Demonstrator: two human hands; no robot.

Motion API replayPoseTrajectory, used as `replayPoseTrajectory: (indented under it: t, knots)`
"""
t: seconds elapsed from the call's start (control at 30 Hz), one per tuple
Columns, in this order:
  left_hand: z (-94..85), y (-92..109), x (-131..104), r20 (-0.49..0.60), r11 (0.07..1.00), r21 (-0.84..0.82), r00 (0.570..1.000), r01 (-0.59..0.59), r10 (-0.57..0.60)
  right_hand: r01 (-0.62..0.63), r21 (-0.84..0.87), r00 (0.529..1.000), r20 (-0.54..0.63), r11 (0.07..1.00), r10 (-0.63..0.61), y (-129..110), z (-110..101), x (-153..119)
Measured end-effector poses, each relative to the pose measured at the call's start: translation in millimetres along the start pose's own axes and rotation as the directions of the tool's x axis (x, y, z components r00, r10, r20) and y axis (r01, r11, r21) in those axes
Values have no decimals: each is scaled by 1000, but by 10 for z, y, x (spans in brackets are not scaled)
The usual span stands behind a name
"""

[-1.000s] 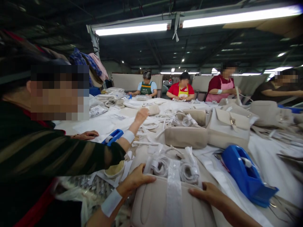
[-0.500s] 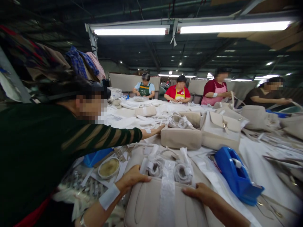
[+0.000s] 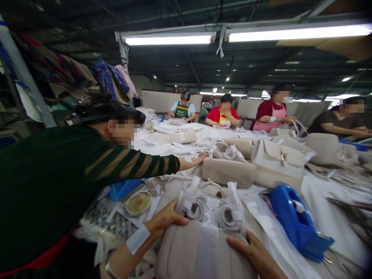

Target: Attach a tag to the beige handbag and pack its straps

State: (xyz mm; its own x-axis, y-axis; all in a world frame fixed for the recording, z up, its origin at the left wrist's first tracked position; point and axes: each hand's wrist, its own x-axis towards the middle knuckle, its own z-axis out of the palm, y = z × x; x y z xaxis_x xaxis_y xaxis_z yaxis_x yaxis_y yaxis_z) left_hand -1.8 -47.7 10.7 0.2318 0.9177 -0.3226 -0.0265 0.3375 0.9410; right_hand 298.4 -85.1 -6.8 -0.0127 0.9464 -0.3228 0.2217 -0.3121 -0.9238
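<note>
A beige bag lies right in front of me, with a clear plastic strip down its middle. Two wrapped strap coils rest along its far edge. My left hand grips the bag's far left corner, thumb on top and the other fingers partly hidden behind it. At the right side, my right hand holds the bag with its thumb on the top face. Beyond it stands another beige bag, touched at its left end by a co-worker's hand.
A blue tape dispenser stands at the right. To the left are a round dish, small metal parts and a leaning co-worker. A flap bag stands behind, and several people sit across the table.
The view has shifted left, so most things sit further right. My right hand has moved a little down along the bag's side. Across the table, a person in red has raised a hand to the face.
</note>
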Motion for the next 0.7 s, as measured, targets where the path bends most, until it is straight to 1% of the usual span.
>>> replayPoseTrajectory:
  t: [0.13,0.2,0.27,0.33,0.37,0.43,0.5,0.53,0.6,0.67,0.7]
  knots:
    - [-34,-8,-31,43,998,-40,998,-43,44,93,7,994,-51,996,-92,54,21,-30]
    - [-44,-15,-38,82,996,-71,995,-56,62,134,13,989,-65,991,-133,99,34,-25]
    - [-43,-19,-40,113,993,-99,990,-68,79,157,18,984,-86,987,-155,151,40,-10]
    - [-33,-22,-38,112,991,-111,990,-76,89,177,7,978,-115,984,-175,196,31,14]
    - [-25,-24,-36,104,990,-113,990,-82,93,190,-4,975,-121,982,-189,212,20,28]
    - [-5,-33,-33,85,988,-110,990,-105,114,200,-38,976,-81,979,-203,227,-10,57]
    - [11,-52,-35,55,988,-95,991,-119,125,187,-64,981,-36,980,-189,227,-31,82]
    - [13,-67,-37,33,990,-80,993,-114,117,180,-58,983,-31,982,-182,224,-32,90]
    - [-6,-101,-33,-42,996,-32,996,-77,76,188,8,981,-47,982,-188,217,-9,90]
    - [-61,-126,8,-111,998,47,992,-45,50,208,102,977,-61,973,-203,200,32,74]
    - [-95,-128,53,-117,994,100,991,-47,59,208,134,978,-65,969,-200,185,53,65]
